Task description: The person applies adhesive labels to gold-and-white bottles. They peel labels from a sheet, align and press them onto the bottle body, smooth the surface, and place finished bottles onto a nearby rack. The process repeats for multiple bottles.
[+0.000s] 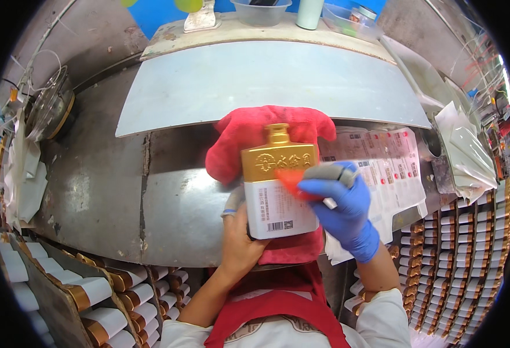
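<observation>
A flat rectangular bottle [282, 203], gold on its upper half and neck and white below, lies face up over a red cloth [237, 142]. Printed text and a barcode mark its white part. My left hand [237, 235], bare but for a grey cover on a finger, grips the bottle's lower left side. In a blue glove with grey finger covers, my right hand [342, 203] pinches a small orange-red scraper-like piece [294, 182]. That piece is over the bottle's face where gold meets white; motion blurs its edge.
Sheets of printed labels [382, 168] lie right of the cloth. A pale board [266, 87] spans the far side of the metal table [93, 191]. Racks of gold-and-white bottles stand at lower left [101, 319] and lower right [455, 261]. Clear plastic bags [466, 145] hang at right.
</observation>
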`<state>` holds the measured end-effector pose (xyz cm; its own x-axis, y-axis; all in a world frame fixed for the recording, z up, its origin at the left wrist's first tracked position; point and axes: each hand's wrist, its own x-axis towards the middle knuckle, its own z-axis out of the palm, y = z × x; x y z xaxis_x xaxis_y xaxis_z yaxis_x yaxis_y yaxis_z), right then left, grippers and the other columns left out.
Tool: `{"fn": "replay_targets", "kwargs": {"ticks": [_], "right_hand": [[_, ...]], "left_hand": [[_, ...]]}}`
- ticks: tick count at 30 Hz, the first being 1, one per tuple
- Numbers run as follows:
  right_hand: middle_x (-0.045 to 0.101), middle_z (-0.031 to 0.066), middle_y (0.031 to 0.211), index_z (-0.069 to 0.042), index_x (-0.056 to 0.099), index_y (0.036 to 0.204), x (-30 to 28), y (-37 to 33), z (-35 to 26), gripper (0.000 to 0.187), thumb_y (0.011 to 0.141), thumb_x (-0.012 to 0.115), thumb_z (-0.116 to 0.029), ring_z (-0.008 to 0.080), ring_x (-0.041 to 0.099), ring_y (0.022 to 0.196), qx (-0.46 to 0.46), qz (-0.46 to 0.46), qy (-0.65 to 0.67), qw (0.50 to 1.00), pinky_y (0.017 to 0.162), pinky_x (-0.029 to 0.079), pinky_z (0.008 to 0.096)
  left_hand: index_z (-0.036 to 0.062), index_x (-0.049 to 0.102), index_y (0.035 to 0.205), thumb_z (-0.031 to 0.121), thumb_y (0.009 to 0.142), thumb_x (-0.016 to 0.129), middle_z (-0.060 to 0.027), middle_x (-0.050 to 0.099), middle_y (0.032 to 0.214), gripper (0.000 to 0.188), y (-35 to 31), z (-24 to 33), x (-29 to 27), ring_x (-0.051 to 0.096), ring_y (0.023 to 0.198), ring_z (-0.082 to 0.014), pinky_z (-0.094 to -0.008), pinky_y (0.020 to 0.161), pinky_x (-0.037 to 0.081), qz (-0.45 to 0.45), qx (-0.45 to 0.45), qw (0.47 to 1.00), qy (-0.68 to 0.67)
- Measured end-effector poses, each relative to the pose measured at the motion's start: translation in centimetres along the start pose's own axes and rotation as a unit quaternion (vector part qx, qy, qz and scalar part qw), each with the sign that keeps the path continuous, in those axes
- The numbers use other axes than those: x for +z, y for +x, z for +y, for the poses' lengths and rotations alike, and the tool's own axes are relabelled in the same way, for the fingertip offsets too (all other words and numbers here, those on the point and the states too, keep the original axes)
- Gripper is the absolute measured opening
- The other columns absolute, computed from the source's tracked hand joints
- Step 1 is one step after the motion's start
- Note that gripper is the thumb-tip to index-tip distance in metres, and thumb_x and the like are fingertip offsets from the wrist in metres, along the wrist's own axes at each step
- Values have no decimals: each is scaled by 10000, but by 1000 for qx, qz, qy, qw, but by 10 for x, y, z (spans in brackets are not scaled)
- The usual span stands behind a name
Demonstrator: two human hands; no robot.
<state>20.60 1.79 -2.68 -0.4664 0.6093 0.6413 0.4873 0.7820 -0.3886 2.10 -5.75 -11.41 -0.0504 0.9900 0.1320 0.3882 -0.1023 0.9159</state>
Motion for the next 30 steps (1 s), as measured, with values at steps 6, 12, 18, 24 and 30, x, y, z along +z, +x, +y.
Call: {"fn": "replay_targets", "kwargs": {"ticks": [6, 12, 18, 24, 30], "right_hand": [[658, 49, 828, -171, 664, 997, -4, -60, -51, 309, 709, 758, -116, 238, 619, 681, 28, -174, 59, 983, 566, 494, 341], [656, 48, 877, -151, 661, 974, 13, 32, 0, 275, 723, 715, -51, 249, 608, 759, 25, 29, 17, 999, 647, 491, 345], [676, 84, 909, -111, 650, 971, -9, -64, -38, 276, 722, 717, -14, 252, 665, 805, 33, -125, 174, 976, 703, 538, 333], [598, 127, 970, -1, 533, 984, -48, -83, -15, 262, 743, 587, -90, 174, 561, 924, 454, 151, 401, 781, 878, 443, 286], [586, 25, 676, 7, 646, 1043, -31, -83, -18, 187, 907, 520, -17, 76, 549, 607, 549, 54, 335, 764, 585, 452, 222]], "left_hand": [[29, 564, 1207, 113, 706, 786, -209, 461, 1304, 555, 0, -2, 2, 418, 1222, -355, -407, 1010, 364, 33, 15, 999, -31], [29, 564, 1209, 123, 682, 812, -203, 434, 1326, 590, 4, 1, 4, 409, 1232, -347, -408, 1018, 362, 20, 8, 998, -55], [1, 574, 1206, 186, 678, 824, -218, 511, 1264, 613, -5, -7, 5, 447, 1208, -377, -445, 1013, 358, 45, -46, 994, -84], [97, 669, 1140, 112, 659, 712, -178, 586, 1138, 484, 3, 58, -11, 479, 1179, -340, -524, 1017, 326, 80, 272, 923, 262], [119, 676, 1154, 67, 643, 661, -188, 577, 1170, 514, 10, 37, 0, 476, 1179, -360, -548, 1023, 322, 38, 281, 902, 325]]}}
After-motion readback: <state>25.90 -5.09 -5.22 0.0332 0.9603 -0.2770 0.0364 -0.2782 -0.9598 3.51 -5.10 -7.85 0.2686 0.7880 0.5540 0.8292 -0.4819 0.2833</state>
